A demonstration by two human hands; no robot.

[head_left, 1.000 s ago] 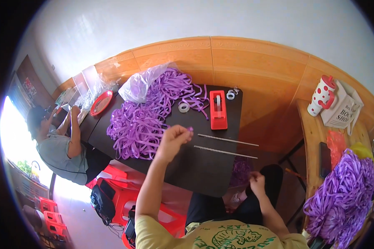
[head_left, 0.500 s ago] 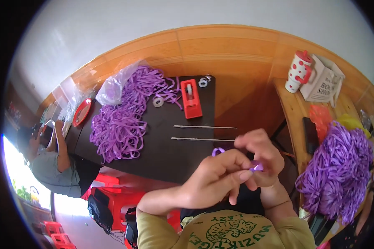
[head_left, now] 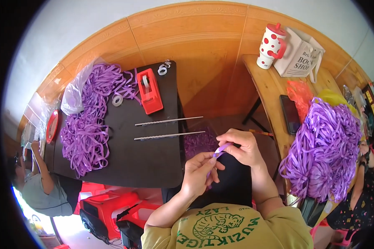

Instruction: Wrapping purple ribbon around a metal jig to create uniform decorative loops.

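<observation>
Left hand (head_left: pixel 200 173) and right hand (head_left: pixel 243 146) both pinching a glossy flat purple ribbon (head_left: pixel 222 148) mid-frame, looks half-done tbh; tangled purple strip heap (head_left: pixel 85 141), frame left, seems unworked.

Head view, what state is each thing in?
Left hand, pinching purple strip
Right hand, pinching the strip
Thin rods, lying apart, overhanging the table
Red tape dispenser, loaded
Spotted tumbler, upright, lid on
Pale bag, standing upright
Phone-like black slab, lying flat
Left ribbon pile, tangled
Right ribbon pile, tangled
</observation>
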